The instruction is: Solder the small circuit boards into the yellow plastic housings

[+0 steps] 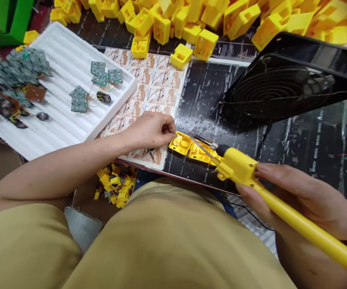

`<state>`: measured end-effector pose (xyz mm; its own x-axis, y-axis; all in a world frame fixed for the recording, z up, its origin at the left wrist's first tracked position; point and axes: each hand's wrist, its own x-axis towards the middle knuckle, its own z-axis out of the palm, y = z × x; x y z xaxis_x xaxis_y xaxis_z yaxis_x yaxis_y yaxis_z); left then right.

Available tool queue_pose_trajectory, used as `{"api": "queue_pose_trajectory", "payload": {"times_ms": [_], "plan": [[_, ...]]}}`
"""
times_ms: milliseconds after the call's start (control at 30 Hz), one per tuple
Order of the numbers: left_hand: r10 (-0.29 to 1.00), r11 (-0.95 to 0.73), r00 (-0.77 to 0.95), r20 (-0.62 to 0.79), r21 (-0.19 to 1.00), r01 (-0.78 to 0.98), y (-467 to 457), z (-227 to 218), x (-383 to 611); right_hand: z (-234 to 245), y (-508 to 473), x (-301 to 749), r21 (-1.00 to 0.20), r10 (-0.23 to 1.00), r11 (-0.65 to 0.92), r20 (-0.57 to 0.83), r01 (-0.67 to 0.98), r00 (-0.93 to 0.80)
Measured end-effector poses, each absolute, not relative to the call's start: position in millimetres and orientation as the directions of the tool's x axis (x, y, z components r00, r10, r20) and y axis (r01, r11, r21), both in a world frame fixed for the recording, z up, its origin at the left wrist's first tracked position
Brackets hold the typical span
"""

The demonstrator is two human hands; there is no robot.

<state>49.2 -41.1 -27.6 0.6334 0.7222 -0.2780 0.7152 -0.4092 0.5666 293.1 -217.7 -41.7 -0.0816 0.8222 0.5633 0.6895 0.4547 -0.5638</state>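
My right hand point(308, 200) is wrapped round a yellow soldering iron point(239, 164) that has a dark metal tip and a thin feed tube. The iron points left, with its tip over a row of small yellow plastic covers point(199, 152) at the table's front edge. The iron's front partly hides the rightmost cover. My left hand point(153, 129) is closed in a pinch at the upper left corner of the leftmost cover point(179, 143). What its fingertips hold, if anything, is too small to make out.
A white foam tray point(67, 52) at left carries green circuit boards point(25, 66) and small wired speakers point(103, 97). Yellow plastic housings point(143, 22) are heaped along the back. A black fan point(269, 88) stands at right. Below the edge, a box holds yellow pieces point(117, 184).
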Motion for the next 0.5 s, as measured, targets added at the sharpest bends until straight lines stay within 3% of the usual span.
{"api": "queue_pose_trajectory", "payload": {"times_ms": [167,500], "plan": [[0.688,-0.544,0.673,-0.273,0.421,0.726,-41,-23,54,-39,-214,286,-0.559,0.840,0.501,0.497,0.661,-0.217],[0.611,-0.727,0.744,-0.270,0.181,0.662,-41,-15,65,-21,-201,275,-0.373,0.742,0.633,0.543,0.679,-0.393]]}}
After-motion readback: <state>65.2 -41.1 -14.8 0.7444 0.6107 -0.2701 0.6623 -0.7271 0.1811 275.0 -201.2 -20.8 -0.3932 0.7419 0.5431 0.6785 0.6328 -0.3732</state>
